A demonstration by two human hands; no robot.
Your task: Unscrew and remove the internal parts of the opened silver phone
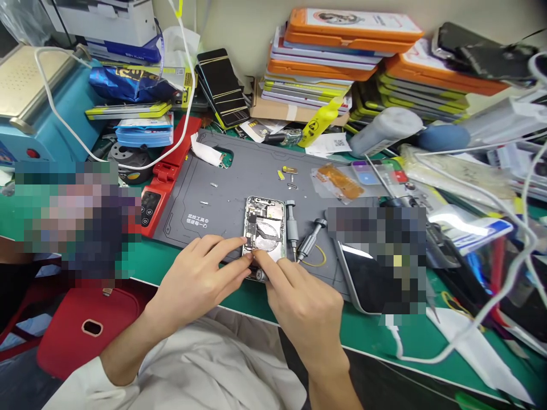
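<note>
An opened phone (265, 226) lies face down on a grey work mat (239, 176), its boards and cables bare. My left hand (200, 279) rests at the phone's lower left edge, fingers stretched along it and steadying it. My right hand (301, 299) is pinched round a small metal screwdriver (259, 275) at the phone's bottom edge. Two more grey screwdrivers (292, 225) (310, 239) lie just right of the phone. Tiny screws and small parts (287, 172) are scattered on the mat above it.
A phone with a dark screen (367, 282) lies right of the mat. Stacks of orange and yellow boxes (325, 62) line the back. A yellow bottle (320, 121), a red device (164, 173), a blue machine (47, 108) and white cables (491, 302) crowd the green bench.
</note>
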